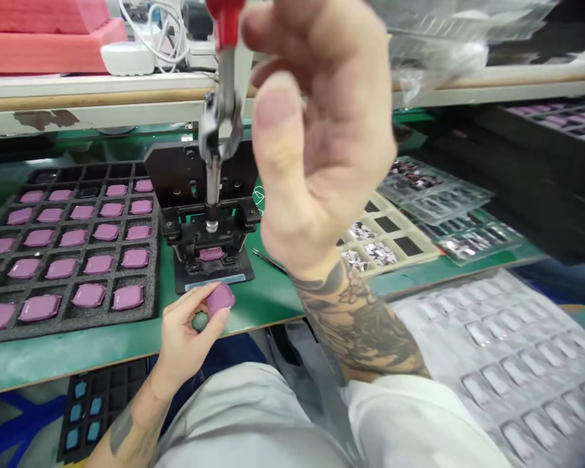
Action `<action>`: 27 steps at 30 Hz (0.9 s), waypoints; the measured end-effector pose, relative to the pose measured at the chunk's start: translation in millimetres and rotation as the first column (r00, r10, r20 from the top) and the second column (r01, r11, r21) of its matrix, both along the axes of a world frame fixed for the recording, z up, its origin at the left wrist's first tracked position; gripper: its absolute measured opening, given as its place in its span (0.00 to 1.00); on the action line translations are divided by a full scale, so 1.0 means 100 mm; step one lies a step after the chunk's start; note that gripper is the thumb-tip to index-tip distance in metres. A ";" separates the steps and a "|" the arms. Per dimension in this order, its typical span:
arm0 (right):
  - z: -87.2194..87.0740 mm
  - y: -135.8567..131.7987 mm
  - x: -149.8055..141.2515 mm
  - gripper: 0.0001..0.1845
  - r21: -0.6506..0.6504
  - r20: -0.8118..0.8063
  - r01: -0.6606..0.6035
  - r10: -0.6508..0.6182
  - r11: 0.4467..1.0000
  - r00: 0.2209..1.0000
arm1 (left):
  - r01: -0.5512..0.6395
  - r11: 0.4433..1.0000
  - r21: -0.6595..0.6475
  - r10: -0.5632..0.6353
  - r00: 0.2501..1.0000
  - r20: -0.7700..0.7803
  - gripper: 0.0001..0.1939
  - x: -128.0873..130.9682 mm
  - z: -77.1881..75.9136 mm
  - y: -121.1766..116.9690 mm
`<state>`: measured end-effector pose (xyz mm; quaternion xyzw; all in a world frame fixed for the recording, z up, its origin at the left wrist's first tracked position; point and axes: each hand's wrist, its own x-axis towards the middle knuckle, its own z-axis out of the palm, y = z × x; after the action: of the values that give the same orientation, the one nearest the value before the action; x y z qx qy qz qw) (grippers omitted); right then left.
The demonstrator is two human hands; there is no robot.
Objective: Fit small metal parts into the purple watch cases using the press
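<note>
In the left hand [189, 330], a small, rounded purple case [220, 298] tilts before the upright, red-handled press [213, 188].

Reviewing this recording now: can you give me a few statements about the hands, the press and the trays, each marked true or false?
1. The left hand holds a purple piece. True.
2. The dark foam tray is to the right of the black press. False: it lies to the left of it.
3. Another purple piece sits in the press. True.
4. The right hand rests flat on the green tabletop. False: it is raised, close to the red handle.
5. The small black tray at lower left holds yellow pieces. False: its pieces are blue.
</note>
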<state>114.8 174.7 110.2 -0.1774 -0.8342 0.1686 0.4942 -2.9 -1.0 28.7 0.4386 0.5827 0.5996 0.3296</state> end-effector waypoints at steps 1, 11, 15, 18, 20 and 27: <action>-0.05 -0.06 0.05 0.20 -0.037 0.000 -0.005 0.005 0.999 1.000 | -0.022 1.000 0.002 0.022 0.998 0.055 0.18 0.00 0.01 -0.02; -0.48 -0.38 0.57 0.18 0.020 0.139 -0.036 0.033 0.999 0.990 | -0.127 0.986 -0.107 0.146 0.971 0.189 0.25 -0.09 0.13 -0.20; -0.32 -0.07 1.14 0.13 0.042 0.340 0.245 -0.244 0.969 0.908 | -0.117 0.984 -0.133 0.138 0.977 0.163 0.21 -0.10 0.13 -0.17; -0.09 0.24 1.60 0.14 0.071 0.613 0.434 -0.383 0.898 0.692 | -0.051 0.994 -0.096 0.063 0.989 0.132 0.14 -0.09 0.05 -0.11; 0.04 0.44 1.77 0.14 0.077 0.756 0.471 -0.359 0.879 0.547 | -0.011 0.996 -0.086 0.016 0.998 0.059 0.14 -0.07 -0.03 -0.07; 0.24 1.00 1.62 0.06 -0.019 0.950 0.309 -0.079 0.951 0.302 | 0.062 0.993 -0.098 -0.089 0.951 -0.298 0.12 -0.06 -0.32 -0.01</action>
<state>276.4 274.3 134.5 -0.3895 -0.9155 0.0556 -0.0838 -8.7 -2.5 -2.9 0.5321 0.6345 0.4865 0.2784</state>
